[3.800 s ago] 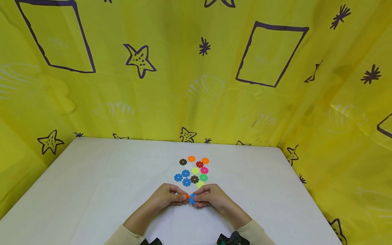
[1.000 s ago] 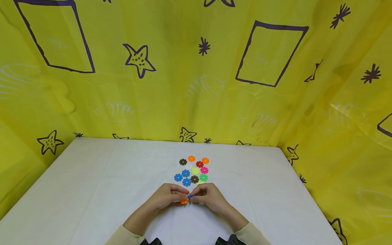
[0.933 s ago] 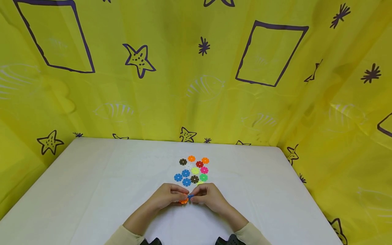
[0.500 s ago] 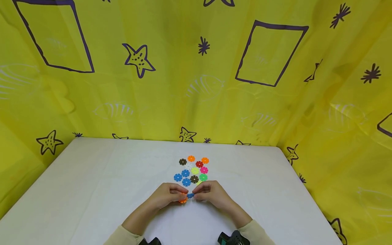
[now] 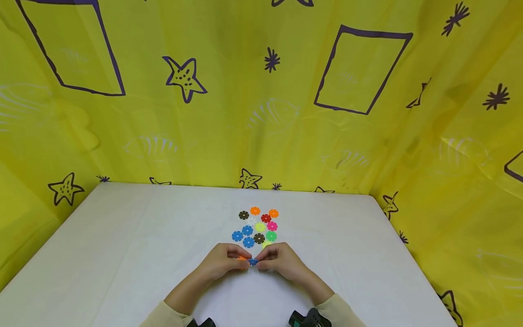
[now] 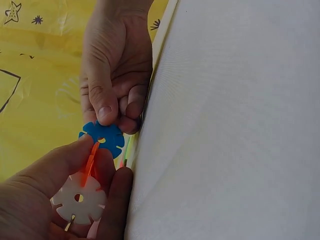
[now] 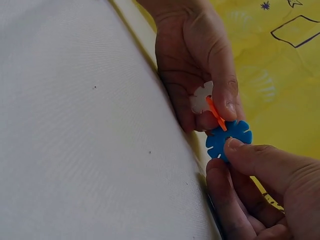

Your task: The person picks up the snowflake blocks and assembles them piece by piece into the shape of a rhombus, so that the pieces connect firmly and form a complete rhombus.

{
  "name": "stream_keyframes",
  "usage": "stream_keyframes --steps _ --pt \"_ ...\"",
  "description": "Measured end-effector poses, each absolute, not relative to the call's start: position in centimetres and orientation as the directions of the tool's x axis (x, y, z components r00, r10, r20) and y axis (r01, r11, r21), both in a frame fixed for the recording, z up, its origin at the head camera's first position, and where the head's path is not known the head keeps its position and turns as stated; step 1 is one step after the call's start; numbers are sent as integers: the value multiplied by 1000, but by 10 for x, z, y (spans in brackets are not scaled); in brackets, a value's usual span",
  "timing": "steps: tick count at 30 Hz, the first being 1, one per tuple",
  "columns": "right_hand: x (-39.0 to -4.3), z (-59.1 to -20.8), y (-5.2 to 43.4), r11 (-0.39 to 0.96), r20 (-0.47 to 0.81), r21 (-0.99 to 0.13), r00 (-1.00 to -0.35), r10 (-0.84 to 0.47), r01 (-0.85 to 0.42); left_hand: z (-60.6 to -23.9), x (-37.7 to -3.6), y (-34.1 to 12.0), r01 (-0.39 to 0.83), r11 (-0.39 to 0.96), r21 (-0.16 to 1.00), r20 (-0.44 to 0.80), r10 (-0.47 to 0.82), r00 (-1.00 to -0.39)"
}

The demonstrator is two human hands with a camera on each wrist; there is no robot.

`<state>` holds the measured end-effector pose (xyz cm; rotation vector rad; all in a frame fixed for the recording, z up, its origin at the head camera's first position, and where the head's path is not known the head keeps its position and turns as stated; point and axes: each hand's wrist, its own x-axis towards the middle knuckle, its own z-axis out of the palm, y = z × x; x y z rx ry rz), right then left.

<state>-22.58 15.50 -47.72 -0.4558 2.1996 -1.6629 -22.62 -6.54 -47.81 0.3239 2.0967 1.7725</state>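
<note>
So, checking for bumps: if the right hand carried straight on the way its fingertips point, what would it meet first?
Likely the left hand. The right hand pinches a blue notched plastic disc that already meets the orange notched disc the left hand pinches, along with a white one.

Both hands point(image 5: 253, 262) fingertip to fingertip — fingers curled, pinching, forearms converging

From the head view, the hands point(image 5: 253, 262) cover most of the blue disc point(image 5: 253, 261) and the orange disc point(image 5: 243, 258). The yellow-green disc point(image 5: 266, 244) lies partly behind the right fingers. The white disc point(image 6: 78, 198) is partly hidden by the left fingers point(image 6: 115, 200). The frame bottom cuts off both sleeves and the dark wrist devices point(image 5: 310, 319). Disc slot details there are too small to tell.
</note>
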Motion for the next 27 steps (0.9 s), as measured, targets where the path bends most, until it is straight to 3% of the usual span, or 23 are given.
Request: stream_keyframes --steps 5,16,27 --pt "-229 -473 160 288 -93 -957 -897 -433 -40 -479 -226 -66 -45 200 979 -122 391 -912" --pt "-243 -468 187 224 -89 -974 -966 -244 33 -481 -225 -65 -68 233 970 -152 365 -919" --pt "-248 -474 187 371 -48 -929 -993 -112 3 -482 -217 -68 -191 74 979 -205 334 -920"
